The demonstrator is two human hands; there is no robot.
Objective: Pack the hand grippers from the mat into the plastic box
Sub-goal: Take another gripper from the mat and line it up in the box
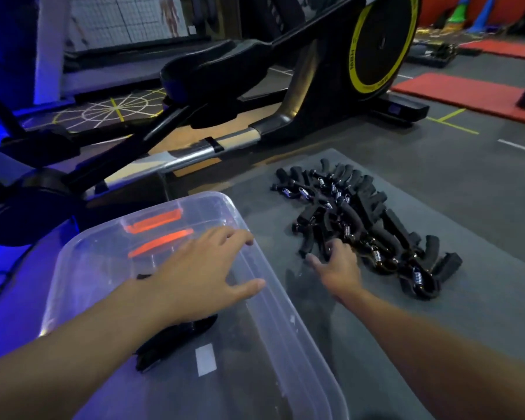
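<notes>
**Q:** Where do the hands and the load stand?

**A:** The left hand (200, 274) hovers over the plastic box (194, 197), fingers spread wide and holding nothing. The right hand (338, 271) reaches the near end of the pile of hand grippers (361, 213) on the mat (467, 237), to the right of the box. Its thumb is out, but whether the fingers have closed on a handle cannot be told. One dark gripper (176, 338) lies inside the box.

**Q:** How is the pick best made?

**A:** Probably by taking one loose handle at the pile's near edge, since springs and handles interlock deeper in. Lift it above the box's right rim and release low inside.

**Q:** What room is there?

**A:** Bare mat separates box and pile. The cross-trainer (212, 71) crowds the box's far side.
</notes>
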